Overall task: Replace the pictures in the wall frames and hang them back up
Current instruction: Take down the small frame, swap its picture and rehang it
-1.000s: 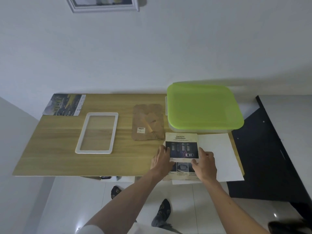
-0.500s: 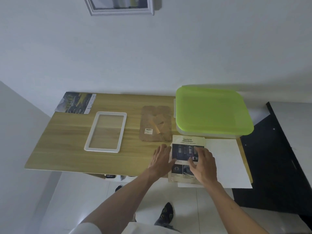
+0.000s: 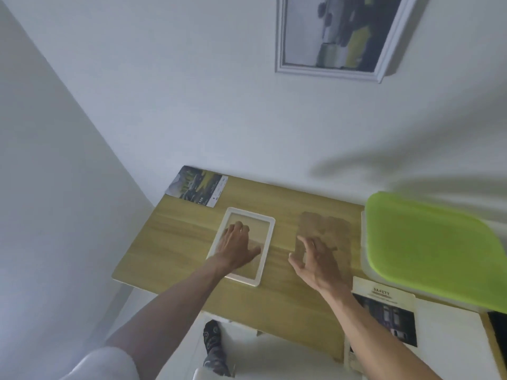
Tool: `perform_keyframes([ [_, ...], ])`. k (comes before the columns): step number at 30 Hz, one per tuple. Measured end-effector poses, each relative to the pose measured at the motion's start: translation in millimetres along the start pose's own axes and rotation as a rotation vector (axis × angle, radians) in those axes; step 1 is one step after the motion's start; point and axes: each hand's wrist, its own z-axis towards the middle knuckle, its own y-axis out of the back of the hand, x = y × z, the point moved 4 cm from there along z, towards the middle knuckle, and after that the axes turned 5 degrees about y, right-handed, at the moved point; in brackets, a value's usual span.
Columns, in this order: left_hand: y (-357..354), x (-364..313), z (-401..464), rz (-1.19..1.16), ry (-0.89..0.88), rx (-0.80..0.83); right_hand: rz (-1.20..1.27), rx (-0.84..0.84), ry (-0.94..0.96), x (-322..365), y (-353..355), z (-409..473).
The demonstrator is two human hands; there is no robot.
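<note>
Wooden worktop stands against a white wall. A green-lidded box sits at its right end, cut off by the picture edge. A framed picture hangs on the wall above, its top cut off. The white frame lies flat on the worktop, left of centre, glazed, the wood showing through it. A brown backing board lies to its right, blurred. A "SAFETY" print lies at the near right edge, partly hidden by the right forearm. A landscape print lies at the far left corner. Left hand rests flat on the frame, fingers spread. Right hand is over the backing board, fingers loosely bent, gripping nothing; contact cannot be told.
</note>
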Motion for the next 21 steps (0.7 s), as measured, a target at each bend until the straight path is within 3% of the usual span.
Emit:
perform_keyframes([
  [13, 69, 167, 115, -0.012, 0.046, -0.008, -0.072, 0.173, 0.071, 150, -62, 189],
  [21, 59, 222, 171, -0.037, -0.003, 0.06, -0.163, 0.277, 0.16, 195, -114, 259],
])
